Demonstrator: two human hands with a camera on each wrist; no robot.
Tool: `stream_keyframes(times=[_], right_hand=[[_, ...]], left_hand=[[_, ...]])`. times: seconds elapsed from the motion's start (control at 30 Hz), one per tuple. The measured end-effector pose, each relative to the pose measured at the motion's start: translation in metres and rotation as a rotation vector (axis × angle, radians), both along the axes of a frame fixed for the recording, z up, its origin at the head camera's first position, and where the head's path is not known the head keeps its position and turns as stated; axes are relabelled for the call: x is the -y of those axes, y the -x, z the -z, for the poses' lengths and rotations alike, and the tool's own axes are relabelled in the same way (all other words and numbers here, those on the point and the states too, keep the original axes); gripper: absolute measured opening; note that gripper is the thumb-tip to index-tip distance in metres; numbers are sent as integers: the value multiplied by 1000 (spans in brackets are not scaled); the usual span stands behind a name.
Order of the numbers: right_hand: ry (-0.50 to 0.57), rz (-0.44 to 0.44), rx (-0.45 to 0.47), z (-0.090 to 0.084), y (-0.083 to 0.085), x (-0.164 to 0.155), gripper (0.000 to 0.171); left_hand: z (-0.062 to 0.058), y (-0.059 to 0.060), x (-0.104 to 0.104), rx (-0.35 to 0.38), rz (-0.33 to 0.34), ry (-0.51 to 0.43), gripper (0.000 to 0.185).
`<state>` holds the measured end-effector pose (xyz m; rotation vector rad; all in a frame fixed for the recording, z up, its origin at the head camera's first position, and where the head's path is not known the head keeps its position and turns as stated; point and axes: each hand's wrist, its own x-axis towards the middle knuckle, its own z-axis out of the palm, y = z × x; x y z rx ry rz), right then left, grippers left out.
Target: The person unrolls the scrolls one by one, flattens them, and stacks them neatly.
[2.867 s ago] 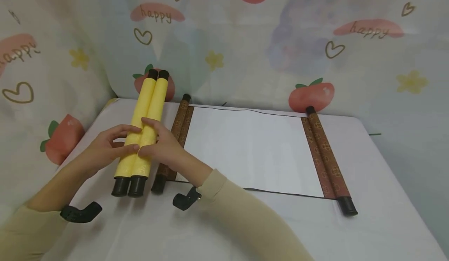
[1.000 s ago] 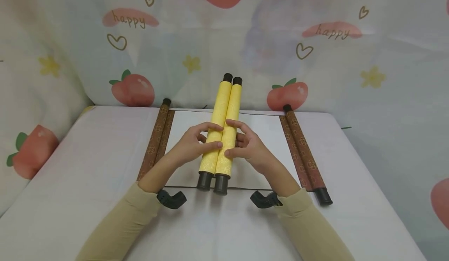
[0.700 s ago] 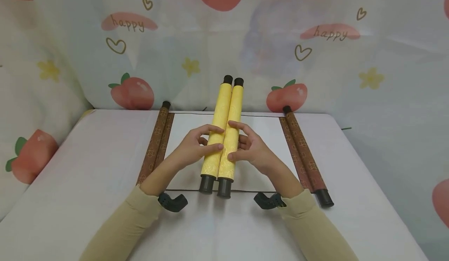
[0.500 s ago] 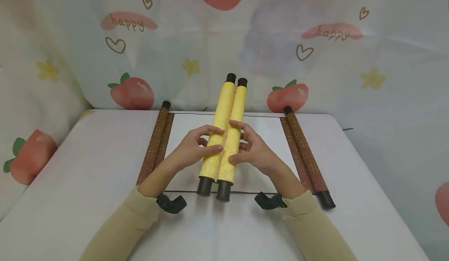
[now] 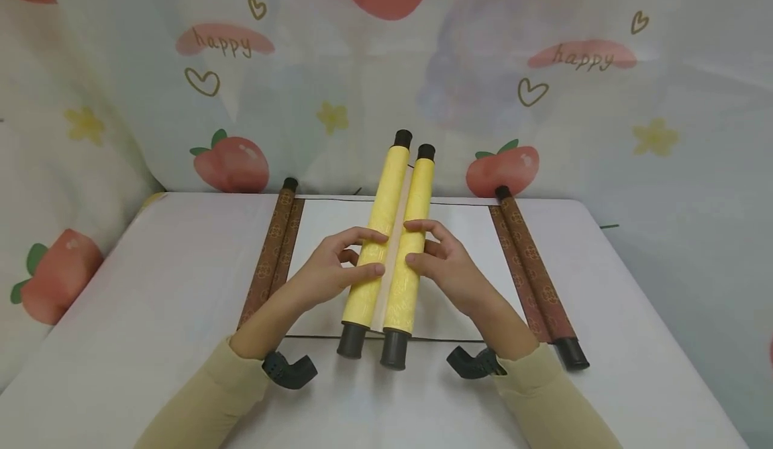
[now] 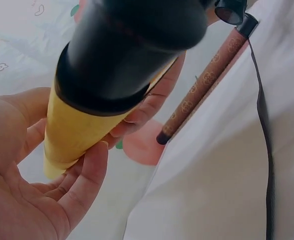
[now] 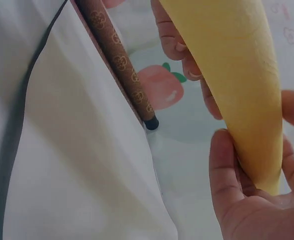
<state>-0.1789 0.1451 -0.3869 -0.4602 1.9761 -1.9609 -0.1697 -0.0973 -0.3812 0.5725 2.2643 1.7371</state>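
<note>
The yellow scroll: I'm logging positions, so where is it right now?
In the head view the yellow scroll is mid-table, held between the left hand and right hand, above the open brown scroll.

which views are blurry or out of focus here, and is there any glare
Head view: sharp, soft even light, no glare, faint shadows under the yellow scroll. Left wrist view: its black end cap looms close and blurred. Right wrist view: yellow roll soft, brown scroll rod fairly crisp.

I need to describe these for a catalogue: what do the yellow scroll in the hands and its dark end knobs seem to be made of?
Yellow scroll: probably patterned paper or silk brocade, matte, with faint woven-looking motifs. End knobs: dark, smooth, slightly glossy, possibly plastic or lacquered wood; I cannot tell which.
</note>
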Motion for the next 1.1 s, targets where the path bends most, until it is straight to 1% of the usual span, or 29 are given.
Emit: stream_keyframes(times=[0.07, 0.27, 0.37, 0.53, 0.63, 0.8, 1.1], right_hand=[[-11, 42, 4, 0, -1, 0, 49], [-36, 122, -21, 0, -3, 3, 45], [-42, 145, -19, 0, -4, 2, 43], [-41, 132, -1, 2, -4, 1, 42], [-19, 122, 1, 3, -3, 2, 45], [14, 116, 19, 3, -4, 4, 53], [-80, 137, -11, -1, -3, -3, 52]], left_hand=[[0, 0, 0, 4, 11, -7, 44], [2, 0, 1, 3, 11, -14, 43], [3, 1, 1, 7, 9, -26, 42], [3, 0, 1, 20, 1, -36, 41], [3, 0, 2, 16, 0, -38, 42], [5, 0, 1, 25, -3, -30, 41], [5, -2, -1, 38, 3, -51, 40]])
